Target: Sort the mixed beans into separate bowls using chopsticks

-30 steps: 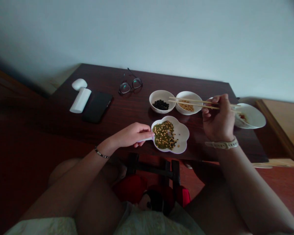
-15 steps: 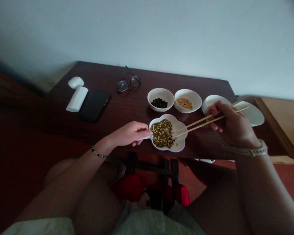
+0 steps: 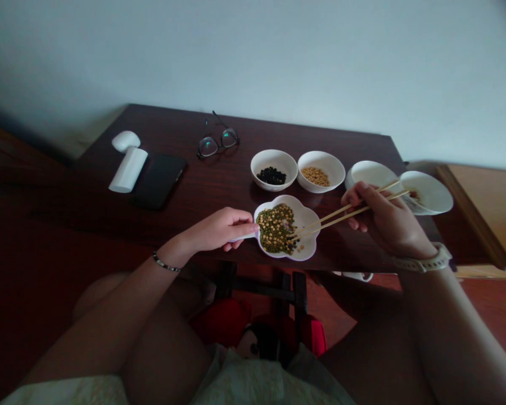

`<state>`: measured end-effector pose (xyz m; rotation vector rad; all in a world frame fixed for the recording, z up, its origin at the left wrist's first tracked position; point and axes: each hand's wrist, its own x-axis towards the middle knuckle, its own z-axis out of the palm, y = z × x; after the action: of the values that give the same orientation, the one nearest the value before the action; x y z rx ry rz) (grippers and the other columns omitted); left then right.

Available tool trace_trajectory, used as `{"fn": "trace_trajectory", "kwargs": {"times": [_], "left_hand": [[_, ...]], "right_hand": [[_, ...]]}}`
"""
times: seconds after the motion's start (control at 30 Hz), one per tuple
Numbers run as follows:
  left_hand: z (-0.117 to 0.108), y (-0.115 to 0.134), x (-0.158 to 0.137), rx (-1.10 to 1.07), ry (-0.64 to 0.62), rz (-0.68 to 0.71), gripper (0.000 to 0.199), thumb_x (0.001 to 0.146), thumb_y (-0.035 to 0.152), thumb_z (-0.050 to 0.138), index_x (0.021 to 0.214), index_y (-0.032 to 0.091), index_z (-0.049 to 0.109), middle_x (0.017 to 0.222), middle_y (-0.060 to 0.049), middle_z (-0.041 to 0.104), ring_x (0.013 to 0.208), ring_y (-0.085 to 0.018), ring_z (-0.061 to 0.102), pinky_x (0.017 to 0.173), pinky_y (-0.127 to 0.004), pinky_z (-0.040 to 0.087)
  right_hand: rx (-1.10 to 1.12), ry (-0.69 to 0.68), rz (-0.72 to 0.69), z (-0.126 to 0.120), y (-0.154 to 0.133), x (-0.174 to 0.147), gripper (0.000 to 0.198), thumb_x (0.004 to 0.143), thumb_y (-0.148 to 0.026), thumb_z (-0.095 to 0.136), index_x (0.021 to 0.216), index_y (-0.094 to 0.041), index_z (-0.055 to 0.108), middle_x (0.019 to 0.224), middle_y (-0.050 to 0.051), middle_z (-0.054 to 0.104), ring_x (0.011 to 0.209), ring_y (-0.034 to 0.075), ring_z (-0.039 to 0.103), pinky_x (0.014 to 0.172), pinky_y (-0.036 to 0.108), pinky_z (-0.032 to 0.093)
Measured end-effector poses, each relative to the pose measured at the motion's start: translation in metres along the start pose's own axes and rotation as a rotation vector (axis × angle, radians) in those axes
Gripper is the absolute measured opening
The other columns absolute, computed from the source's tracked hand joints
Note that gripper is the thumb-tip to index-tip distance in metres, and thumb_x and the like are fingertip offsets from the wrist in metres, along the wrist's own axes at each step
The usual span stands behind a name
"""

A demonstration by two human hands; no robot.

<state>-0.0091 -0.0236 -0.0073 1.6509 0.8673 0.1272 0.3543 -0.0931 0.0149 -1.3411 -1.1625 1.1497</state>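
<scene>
My left hand (image 3: 225, 228) is closed round the short handle of a white flower-shaped dish (image 3: 308, 225) near the table's front edge. Mixed beans (image 3: 276, 228), green, yellowish and a few dark ones, lie mostly in the dish's left half. My right hand (image 3: 383, 219) grips a pair of wooden chopsticks (image 3: 341, 216), whose tips reach into the dish at the right edge of the beans. Behind the dish stand a white bowl (image 3: 274, 154) with black beans and another white bowl (image 3: 321, 157) with yellow beans.
Two more white bowls stand at the right, one bowl (image 3: 369, 169) partly behind my right hand and the other bowl (image 3: 438, 194) with something brownish inside. Glasses (image 3: 218, 143), a black phone (image 3: 160, 181) and a white cylindrical device (image 3: 129, 169) lie on the left of the table (image 3: 168, 124).
My right hand has moved left and a little lower, and the chopstick tips have gone further left into the beans. My left hand still holds the dish; the whole view has shifted slightly.
</scene>
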Motion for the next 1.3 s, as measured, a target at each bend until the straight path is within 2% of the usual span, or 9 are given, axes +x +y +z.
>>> {"fn": "trace_trajectory", "kwargs": {"times": [0.43, 0.6, 0.8, 1.1, 1.3], "left_hand": [[0.000, 0.000, 0.001, -0.018, -0.003, -0.002, 0.037, 0.105, 0.052, 0.066, 0.087, 0.019, 0.064, 0.065, 0.002, 0.064, 0.049, -0.009, 0.057, 0.046, -0.019, 0.041], [0.001, -0.001, 0.001, -0.020, -0.005, -0.002, 0.036, 0.105, 0.050, 0.065, 0.087, 0.019, 0.063, 0.065, 0.003, 0.063, 0.049, -0.008, 0.056, 0.045, -0.018, 0.041], [0.001, 0.000, 0.000, -0.013, -0.003, 0.000, 0.036, 0.105, 0.050, 0.066, 0.088, 0.019, 0.064, 0.066, 0.002, 0.064, 0.049, -0.009, 0.057, 0.045, -0.018, 0.041], [0.001, 0.002, -0.001, -0.019, -0.002, -0.002, 0.036, 0.105, 0.050, 0.066, 0.087, 0.019, 0.064, 0.065, 0.002, 0.064, 0.050, -0.009, 0.057, 0.046, -0.019, 0.041], [0.000, 0.001, 0.000, -0.022, -0.005, -0.005, 0.036, 0.105, 0.050, 0.066, 0.087, 0.019, 0.064, 0.065, 0.003, 0.063, 0.049, -0.008, 0.056, 0.046, -0.018, 0.041]], "right_hand": [[0.162, 0.026, 0.031, -0.002, 0.004, 0.002, 0.046, 0.098, -0.056, 0.081, 0.075, -0.021, 0.063, 0.070, 0.001, 0.059, 0.047, 0.008, 0.050, 0.036, 0.020, 0.036], [0.100, -0.002, 0.072, 0.004, 0.000, 0.000, 0.044, 0.104, -0.055, 0.075, 0.077, -0.021, 0.067, 0.069, 0.003, 0.062, 0.047, 0.009, 0.048, 0.037, 0.022, 0.033], [0.059, -0.042, 0.063, 0.016, -0.001, -0.001, 0.047, 0.109, -0.056, 0.066, 0.076, -0.022, 0.065, 0.056, 0.002, 0.058, 0.044, 0.011, 0.043, 0.039, 0.024, 0.030], [0.073, -0.015, 0.081, 0.005, 0.002, 0.002, 0.044, 0.107, -0.054, 0.070, 0.078, -0.021, 0.067, 0.069, 0.004, 0.063, 0.048, 0.010, 0.048, 0.038, 0.023, 0.032], [0.062, -0.004, 0.060, 0.005, 0.002, 0.002, 0.046, 0.106, -0.056, 0.071, 0.077, -0.021, 0.064, 0.064, 0.002, 0.061, 0.047, 0.010, 0.048, 0.038, 0.022, 0.034]]}}
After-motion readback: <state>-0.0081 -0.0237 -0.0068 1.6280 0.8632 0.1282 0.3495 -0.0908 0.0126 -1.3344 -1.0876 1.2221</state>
